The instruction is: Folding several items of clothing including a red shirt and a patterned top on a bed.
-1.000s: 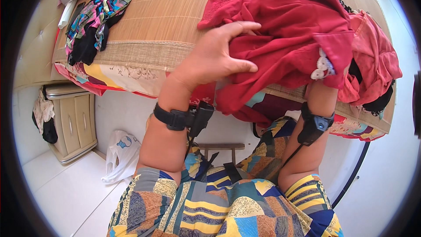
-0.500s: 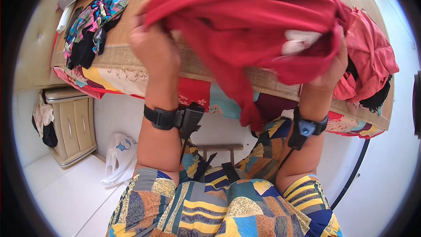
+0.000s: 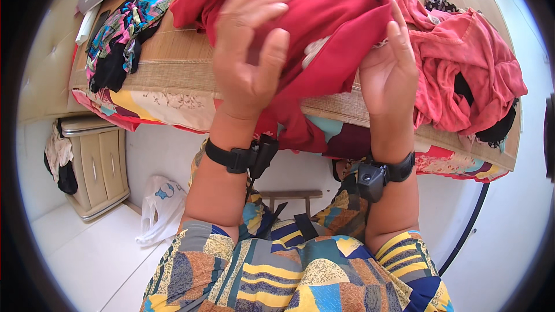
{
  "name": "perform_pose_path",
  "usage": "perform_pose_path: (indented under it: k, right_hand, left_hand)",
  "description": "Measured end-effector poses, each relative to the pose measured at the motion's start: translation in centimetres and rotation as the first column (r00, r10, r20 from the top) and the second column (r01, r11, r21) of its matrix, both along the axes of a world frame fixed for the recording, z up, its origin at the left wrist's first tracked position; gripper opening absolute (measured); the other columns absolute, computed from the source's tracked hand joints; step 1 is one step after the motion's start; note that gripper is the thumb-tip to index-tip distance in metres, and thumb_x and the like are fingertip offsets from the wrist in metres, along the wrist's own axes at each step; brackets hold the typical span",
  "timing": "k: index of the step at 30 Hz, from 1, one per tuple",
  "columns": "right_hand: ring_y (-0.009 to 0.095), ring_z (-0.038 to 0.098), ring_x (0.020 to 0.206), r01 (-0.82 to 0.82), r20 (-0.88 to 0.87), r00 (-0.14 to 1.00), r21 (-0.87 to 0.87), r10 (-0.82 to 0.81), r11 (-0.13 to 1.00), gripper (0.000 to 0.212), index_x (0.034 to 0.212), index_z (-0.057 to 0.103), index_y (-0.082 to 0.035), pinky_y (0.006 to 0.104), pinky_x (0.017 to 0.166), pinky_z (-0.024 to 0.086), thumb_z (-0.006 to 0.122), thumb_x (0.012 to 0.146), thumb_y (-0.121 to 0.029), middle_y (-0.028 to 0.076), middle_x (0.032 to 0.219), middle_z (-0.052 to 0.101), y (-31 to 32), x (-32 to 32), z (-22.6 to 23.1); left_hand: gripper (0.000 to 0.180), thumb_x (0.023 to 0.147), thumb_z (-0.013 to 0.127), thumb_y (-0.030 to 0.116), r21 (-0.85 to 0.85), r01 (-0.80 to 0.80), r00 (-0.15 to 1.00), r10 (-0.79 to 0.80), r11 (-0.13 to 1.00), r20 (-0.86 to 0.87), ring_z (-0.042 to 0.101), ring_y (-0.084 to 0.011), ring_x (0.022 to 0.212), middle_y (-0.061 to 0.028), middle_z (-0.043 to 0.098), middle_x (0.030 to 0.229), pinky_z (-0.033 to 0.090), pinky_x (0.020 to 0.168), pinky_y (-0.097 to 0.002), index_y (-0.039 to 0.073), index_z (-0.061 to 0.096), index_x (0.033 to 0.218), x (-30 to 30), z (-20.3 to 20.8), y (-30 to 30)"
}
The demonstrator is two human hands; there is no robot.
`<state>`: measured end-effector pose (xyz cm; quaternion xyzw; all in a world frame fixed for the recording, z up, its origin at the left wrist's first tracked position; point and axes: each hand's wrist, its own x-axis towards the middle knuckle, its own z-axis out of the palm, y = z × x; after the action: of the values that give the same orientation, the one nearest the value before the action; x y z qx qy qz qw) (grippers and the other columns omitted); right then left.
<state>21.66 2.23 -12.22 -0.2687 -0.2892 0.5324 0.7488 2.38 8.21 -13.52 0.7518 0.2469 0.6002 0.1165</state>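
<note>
A dark red garment [image 3: 341,20] lies bunched on the bed's woven mat, with part of it hanging over the near edge. A small patch of white cloth [image 3: 315,51] shows within its folds. My left hand [image 3: 248,52] is open, thumb and fingers apart, in front of the garment's left part. At the garment's right edge my right hand [image 3: 390,69] is open too, palm turned inward and fingers stretched upward against the cloth. Part of that hand's fingers is hard to make out. Each wrist wears a black strap with a small device.
A heap of coral-pink clothing [image 3: 462,63] lies to the right, with black cloth beneath it. Patterned and black clothes [image 3: 124,34] lie at the left. A beige cabinet [image 3: 98,167] and a white plastic bag [image 3: 162,205] stand below on the left.
The dark red garment, held up and stretched between both hands before, has come down onto the mat and shifted left. My left hand has released it and moved right; my right hand has moved left.
</note>
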Motion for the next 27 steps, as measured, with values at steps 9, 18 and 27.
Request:
perform_pose_path:
  k: [9,18,27]
  right_hand:
    - [0.005,0.053,0.090,-0.290,0.348,0.914,0.207,0.206,0.934,0.057,0.148,0.039,0.001,0.0228,0.083,0.045,0.058,0.095,-0.009,0.001,0.119,0.058,-1.0,-1.3,2.0]
    - [0.027,0.062,0.117,0.027,0.362,0.931,0.059,-0.047,0.998,0.045,0.143,0.040,0.006,0.0379,0.100,0.050,0.048,0.103,-0.014,0.023,0.131,0.060,-0.2,-0.6,1.1]
    - [0.044,0.062,0.108,0.148,0.972,0.235,-0.041,0.005,0.988,0.076,0.148,0.040,-0.008,0.0462,0.092,0.050,0.075,0.081,-0.014,0.025,0.121,0.064,-0.3,-3.0,-1.1]
  left_hand:
    - [0.065,0.075,0.081,0.015,-0.326,0.030,0.985,-0.084,0.945,-0.152,0.048,-0.0370,0.131,-0.0189,0.053,0.139,0.038,0.109,-0.0450,0.003,0.054,0.133,1.9,-1.8,-1.2]
    - [0.043,0.095,0.069,0.027,-0.745,0.413,0.891,-0.061,0.524,0.451,0.067,-0.0222,0.105,-0.0077,0.067,0.122,0.053,0.090,-0.0355,0.007,0.057,0.131,-0.8,0.0,-1.4]
    - [0.045,0.104,0.048,0.046,-0.291,0.813,0.313,0.044,0.504,0.949,0.062,-0.0175,0.114,-0.0018,0.064,0.125,0.049,0.101,-0.0335,0.012,0.056,0.133,-3.4,-0.9,1.6]
